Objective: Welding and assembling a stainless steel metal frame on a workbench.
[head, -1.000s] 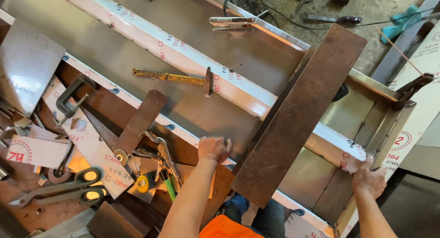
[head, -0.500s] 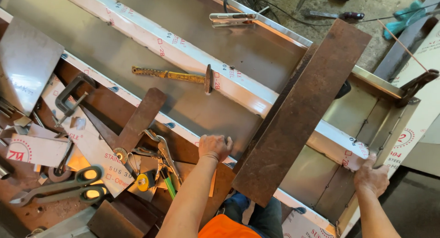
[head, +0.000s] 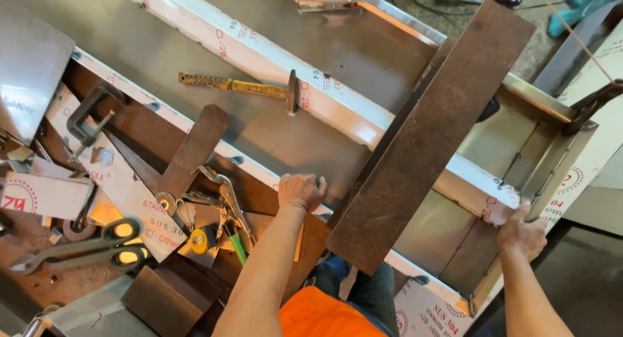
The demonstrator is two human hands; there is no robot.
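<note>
Two hands gripping one steel frame

Both bare forearms reach up from the near edge. The left hand sits mid-scene, fingers curled downward in a grip. The right hand, far right, has fingers curled too.
</note>
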